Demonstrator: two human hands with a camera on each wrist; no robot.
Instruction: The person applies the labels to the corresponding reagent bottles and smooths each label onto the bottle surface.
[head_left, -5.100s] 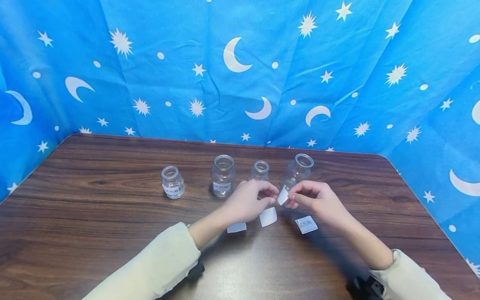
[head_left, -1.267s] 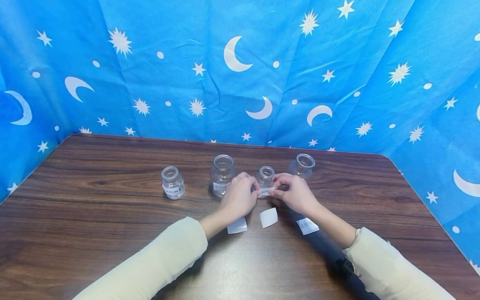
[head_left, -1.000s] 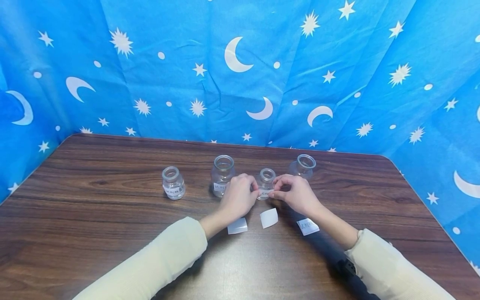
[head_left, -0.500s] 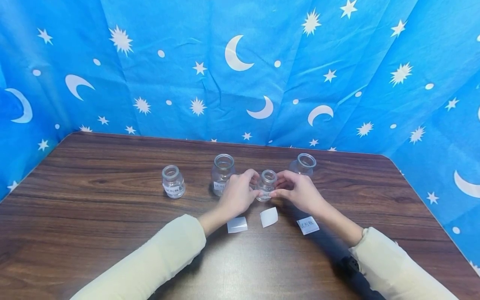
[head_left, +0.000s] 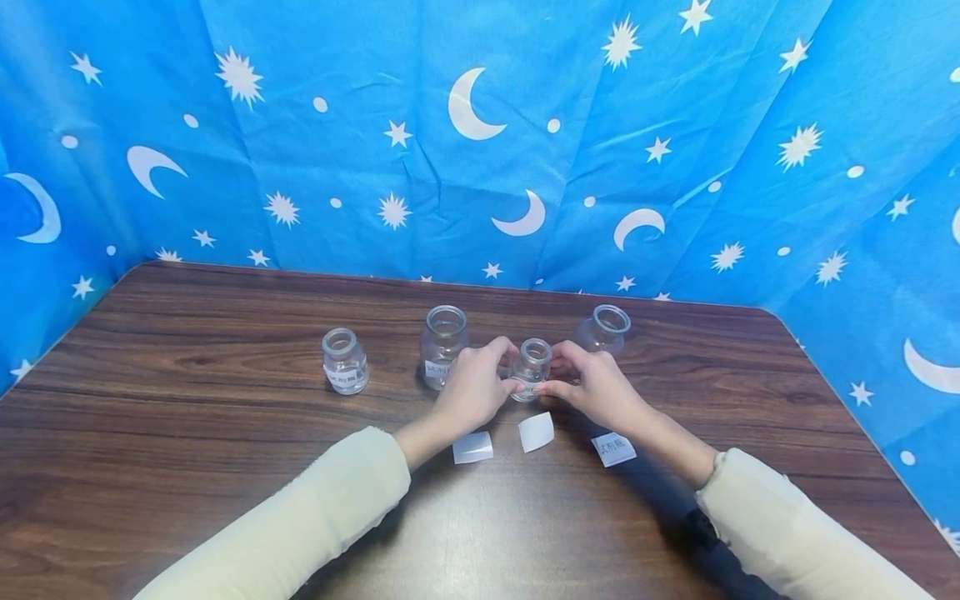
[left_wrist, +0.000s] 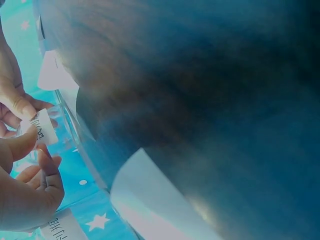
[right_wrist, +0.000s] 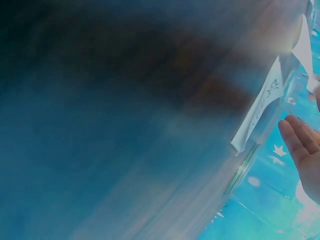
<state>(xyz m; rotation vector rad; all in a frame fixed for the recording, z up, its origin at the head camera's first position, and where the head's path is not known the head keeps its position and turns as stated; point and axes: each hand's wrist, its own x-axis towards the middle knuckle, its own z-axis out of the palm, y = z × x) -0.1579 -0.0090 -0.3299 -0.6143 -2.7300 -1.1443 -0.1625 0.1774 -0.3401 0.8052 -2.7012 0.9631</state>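
In the head view a small clear glass bottle (head_left: 535, 367) stands between both hands, its round mouth upward. My left hand (head_left: 472, 385) curves round its left side and my right hand (head_left: 598, 387) round its right. Both thumbs press at a white label (head_left: 527, 388) on the bottle's front, covering part of it. The left wrist view shows this label (left_wrist: 46, 127) up close, dark writing on it, with thumbs at its edge. At the border of the right wrist view, the right hand (right_wrist: 305, 150) shows only partly.
Labelled glass bottles stand to the left, one small (head_left: 346, 367) and one larger (head_left: 444, 333). Behind my right hand is another wide-mouthed bottle (head_left: 606, 327). Nearer lie two white paper pieces (head_left: 473, 448) (head_left: 536, 432) and a written label (head_left: 614, 449). A blue curtain (head_left: 360, 150) backs the wooden table.
Earlier the right hand pinched a loose label in the air. Both hands then brought it to the small bottle, which has shifted slightly nearer; their fingers now reach round its sides.
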